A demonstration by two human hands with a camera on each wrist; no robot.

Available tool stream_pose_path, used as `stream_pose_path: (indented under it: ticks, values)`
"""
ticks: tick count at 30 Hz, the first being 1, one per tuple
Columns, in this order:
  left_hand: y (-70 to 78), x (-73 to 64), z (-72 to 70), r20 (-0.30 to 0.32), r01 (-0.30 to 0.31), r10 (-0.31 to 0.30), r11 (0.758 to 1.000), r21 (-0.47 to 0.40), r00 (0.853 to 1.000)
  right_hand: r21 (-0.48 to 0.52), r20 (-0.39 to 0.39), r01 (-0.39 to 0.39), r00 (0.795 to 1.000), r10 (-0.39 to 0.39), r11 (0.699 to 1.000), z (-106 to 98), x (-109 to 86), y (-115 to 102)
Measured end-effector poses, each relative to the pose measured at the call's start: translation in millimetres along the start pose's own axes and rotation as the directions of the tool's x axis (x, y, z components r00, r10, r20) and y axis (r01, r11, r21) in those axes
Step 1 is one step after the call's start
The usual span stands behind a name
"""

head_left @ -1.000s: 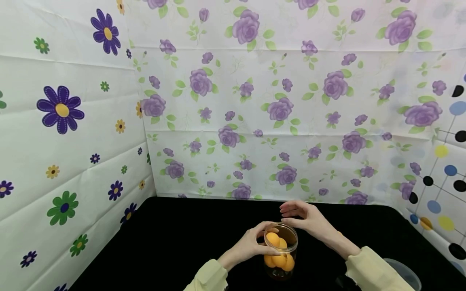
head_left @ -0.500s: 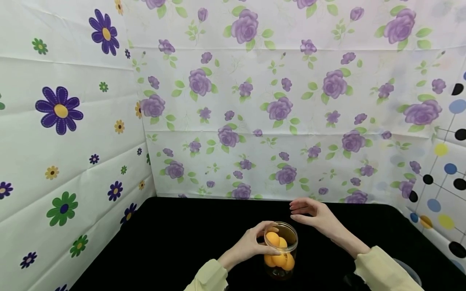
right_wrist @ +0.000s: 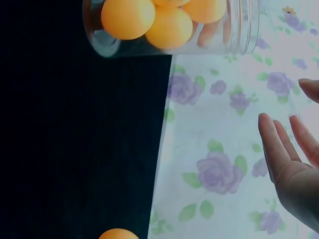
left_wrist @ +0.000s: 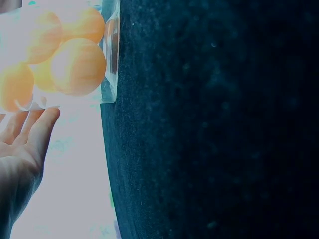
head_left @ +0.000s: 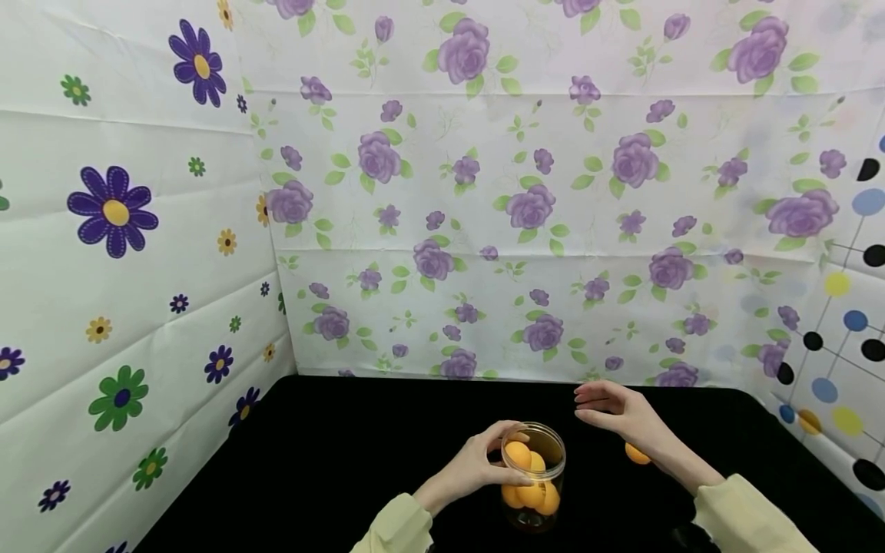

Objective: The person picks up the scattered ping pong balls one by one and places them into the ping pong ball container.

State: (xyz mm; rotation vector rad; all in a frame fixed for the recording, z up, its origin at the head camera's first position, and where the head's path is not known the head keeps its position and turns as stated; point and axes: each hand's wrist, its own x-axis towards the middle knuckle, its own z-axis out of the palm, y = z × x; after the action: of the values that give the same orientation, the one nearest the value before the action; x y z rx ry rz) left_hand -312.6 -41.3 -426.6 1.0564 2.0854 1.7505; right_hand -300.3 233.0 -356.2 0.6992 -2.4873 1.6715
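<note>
Orange balls (head_left: pixel 531 475) fill the clear jar (head_left: pixel 534 476) on the black surface (head_left: pixel 346 461), steadied by the left hand (head_left: pixel 484 463) gripping its rim. The right hand (head_left: pixel 618 415), fingers spread and empty, has drifted rightward from the jar's mouth, uncovering one loose ball (head_left: pixel 637 454) lying beside it, likely next to go in.

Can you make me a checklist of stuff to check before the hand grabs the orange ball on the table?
1. Jar standing upright: ok.
2. Left hand steadies the jar at its rim: ok.
3. Jar has no lid on, so a ball can go in: ok.
4. Right hand is empty, fingers straight: ok.
5. Loose ball lies on the black table right of the jar, partly hidden behind the right wrist: ok.
6. Room left in the jar for another ball above the balls inside: cannot tell.
</note>
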Motion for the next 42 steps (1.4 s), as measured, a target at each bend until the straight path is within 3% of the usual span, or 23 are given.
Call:
stream_pose_path:
  ticks: [15, 27, 36, 42]
  values:
    - [-0.5, -0.9, -0.2, 0.007, -0.005, 0.005, 1.0, -0.01, 1.0, -0.011, -0.021, -0.057, 0.998, 0.056, 0.998, -16, -4.5, 18]
    - [0.3, -1.7, 0.5, 0.008, -0.008, 0.008, 1.0, -0.018, 1.0, -0.014, -0.05, -0.06, 0.997, 0.059, 0.998, -27, -12.0, 32]
    - [-0.6, -1.3, 0.4, 0.009, -0.011, 0.011, 1.0, -0.013, 1.0, 0.033, -0.063, -0.091, 0.994, 0.093, 0.995, -37, -13.2, 44]
    - [0.9, -0.6, 0.5, 0.008, -0.011, 0.011, 1.0, -0.014, 1.0, 0.072, -0.03, -0.096, 0.995, 0.098, 0.993, -44, -15.5, 48]
